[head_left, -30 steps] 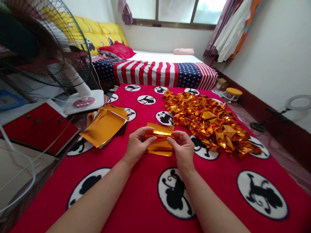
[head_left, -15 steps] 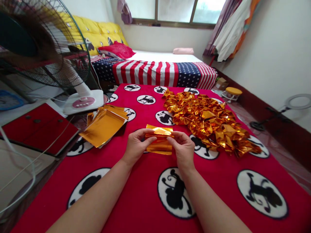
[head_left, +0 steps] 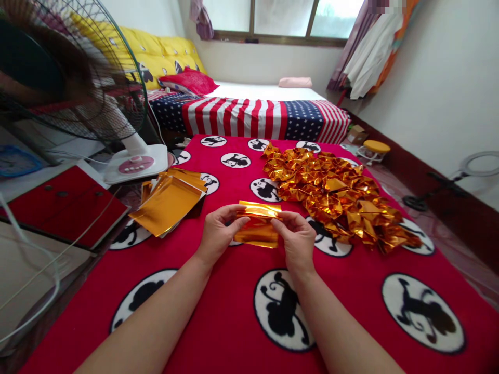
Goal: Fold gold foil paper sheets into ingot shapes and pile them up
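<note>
Between my two hands is a sheet of gold foil paper (head_left: 258,232), with a fold running across it. My left hand (head_left: 222,231) pinches its left side between thumb and fingers. At the right side, my right hand (head_left: 297,235) grips it the same way, thumb nearer to me. To the left lies a stack of flat gold foil sheets (head_left: 168,202), some with white edges showing. Beyond my right hand, a heap of folded gold foil pieces (head_left: 331,189) spreads over the red cloth (head_left: 218,311).
A spinning fan (head_left: 136,161) stands at the left, near a red panel (head_left: 66,202) and loose white cables. Past the cloth is a bed with a striped, starred cover (head_left: 241,117). A yellow stool (head_left: 376,146) and a ring-light stand (head_left: 440,182) are on the floor at right.
Both hands keep hold of the gold foil sheet. My right hand has shifted slightly to the right, and its thumb lies a little farther along the fold. The view has moved slightly.
</note>
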### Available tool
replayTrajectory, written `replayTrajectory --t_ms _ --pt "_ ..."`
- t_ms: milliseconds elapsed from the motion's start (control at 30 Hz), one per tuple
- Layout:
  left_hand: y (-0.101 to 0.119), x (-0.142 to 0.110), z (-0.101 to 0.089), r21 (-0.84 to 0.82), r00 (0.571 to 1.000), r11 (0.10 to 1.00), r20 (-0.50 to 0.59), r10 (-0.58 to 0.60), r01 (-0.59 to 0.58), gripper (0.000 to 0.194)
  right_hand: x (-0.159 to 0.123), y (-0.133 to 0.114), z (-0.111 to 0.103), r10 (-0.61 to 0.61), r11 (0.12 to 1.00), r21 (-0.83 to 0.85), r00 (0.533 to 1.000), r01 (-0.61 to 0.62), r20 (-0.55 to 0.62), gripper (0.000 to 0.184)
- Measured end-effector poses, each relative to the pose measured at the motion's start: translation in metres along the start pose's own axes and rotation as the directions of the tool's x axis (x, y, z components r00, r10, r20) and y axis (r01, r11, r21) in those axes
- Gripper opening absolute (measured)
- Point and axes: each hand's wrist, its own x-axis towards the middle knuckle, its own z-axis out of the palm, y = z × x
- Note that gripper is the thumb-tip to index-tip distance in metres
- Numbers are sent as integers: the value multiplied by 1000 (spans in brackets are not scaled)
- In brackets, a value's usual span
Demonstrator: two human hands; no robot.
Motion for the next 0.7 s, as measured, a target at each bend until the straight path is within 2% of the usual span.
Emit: replayTrajectory --t_ms 267,700 --pt "2 0 -1 69 999 998 -38 12 -10 28 1 1 -1 -5 1000 -15 1000 5 -8 25" --pt "4 0 1 81 998 997 -61 17 -12 26 0 1 -1 -23 999 -43 1000 23 -7 25"
